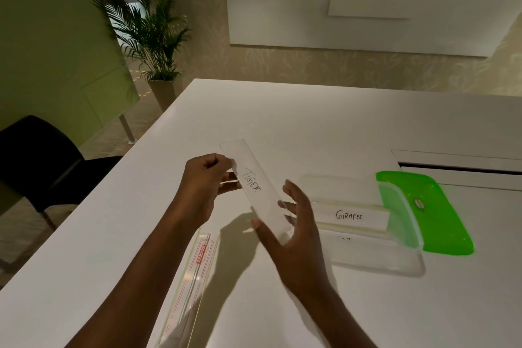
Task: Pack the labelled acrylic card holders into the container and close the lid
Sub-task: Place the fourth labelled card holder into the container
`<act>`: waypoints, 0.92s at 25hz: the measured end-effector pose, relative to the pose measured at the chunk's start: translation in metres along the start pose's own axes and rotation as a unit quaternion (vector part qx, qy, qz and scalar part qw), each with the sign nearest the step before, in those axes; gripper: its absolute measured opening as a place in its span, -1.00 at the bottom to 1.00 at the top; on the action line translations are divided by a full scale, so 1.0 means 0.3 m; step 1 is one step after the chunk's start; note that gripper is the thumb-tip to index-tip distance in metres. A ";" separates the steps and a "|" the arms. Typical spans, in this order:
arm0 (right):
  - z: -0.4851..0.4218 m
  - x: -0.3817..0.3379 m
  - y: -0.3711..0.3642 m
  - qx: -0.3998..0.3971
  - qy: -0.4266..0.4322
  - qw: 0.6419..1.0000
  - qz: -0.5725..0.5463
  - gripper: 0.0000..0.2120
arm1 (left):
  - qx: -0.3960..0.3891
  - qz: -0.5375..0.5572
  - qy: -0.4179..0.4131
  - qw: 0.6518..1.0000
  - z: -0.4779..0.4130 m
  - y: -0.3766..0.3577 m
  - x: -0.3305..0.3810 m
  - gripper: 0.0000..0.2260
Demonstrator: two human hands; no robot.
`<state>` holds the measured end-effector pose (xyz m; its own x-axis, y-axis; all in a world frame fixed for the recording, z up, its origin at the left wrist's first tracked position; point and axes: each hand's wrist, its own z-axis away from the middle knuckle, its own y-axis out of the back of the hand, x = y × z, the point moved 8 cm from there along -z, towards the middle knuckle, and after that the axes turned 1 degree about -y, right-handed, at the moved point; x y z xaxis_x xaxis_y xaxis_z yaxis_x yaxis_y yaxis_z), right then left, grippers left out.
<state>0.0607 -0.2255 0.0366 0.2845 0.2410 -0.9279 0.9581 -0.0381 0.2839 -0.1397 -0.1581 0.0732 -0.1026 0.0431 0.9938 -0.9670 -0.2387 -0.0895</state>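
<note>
I see a plain white surface. The lid is bright green, the container clear. Clear card holders carry white labels with dark handwriting: TIGER and GIRAFEE. A clear sleeve shows red print.

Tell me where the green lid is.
Head view, right side: the green lid lies on the table, tucked under the clear container's far right end.

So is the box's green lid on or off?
Off. The green lid lies on the table beside the open clear container, which already holds the GIRAFEE holder.
</note>
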 end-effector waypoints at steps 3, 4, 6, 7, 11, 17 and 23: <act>-0.031 0.032 0.070 0.052 -0.051 0.994 -0.078 -0.39 | 0.016 0.094 0.014 0.995 0.041 -0.032 -0.015 -0.88; -0.038 0.039 0.096 0.069 -0.060 0.990 -0.106 -0.48 | 0.022 0.123 0.021 0.992 0.058 -0.047 -0.023 -0.88; -0.048 0.059 0.148 0.094 -0.068 0.982 -0.149 -0.60 | 0.028 0.173 0.030 0.984 0.093 -0.078 -0.044 -0.86; -0.053 0.066 0.173 0.099 -0.069 0.981 -0.153 -0.63 | 0.023 0.191 0.031 0.981 0.111 -0.094 -0.054 -0.87; -0.070 0.087 0.278 0.103 -0.062 0.980 -0.158 -0.74 | -0.005 0.199 0.026 0.980 0.153 -0.126 -0.089 -0.81; -0.084 0.086 0.385 0.084 -0.039 0.981 -0.170 -0.68 | 0.040 0.022 -0.021 0.999 0.183 -0.085 -0.107 -0.49; -0.068 0.086 0.468 0.050 -0.023 0.985 -0.165 -0.71 | -0.170 -0.062 -0.025 0.983 0.188 -0.186 -0.070 -0.33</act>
<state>0.2020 -0.2048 0.0573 -0.0441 0.2126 -0.9761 0.9965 -0.0606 -0.0582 -0.0705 -0.2003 0.0611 0.0240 0.0007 0.9997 -0.9943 0.1041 0.0238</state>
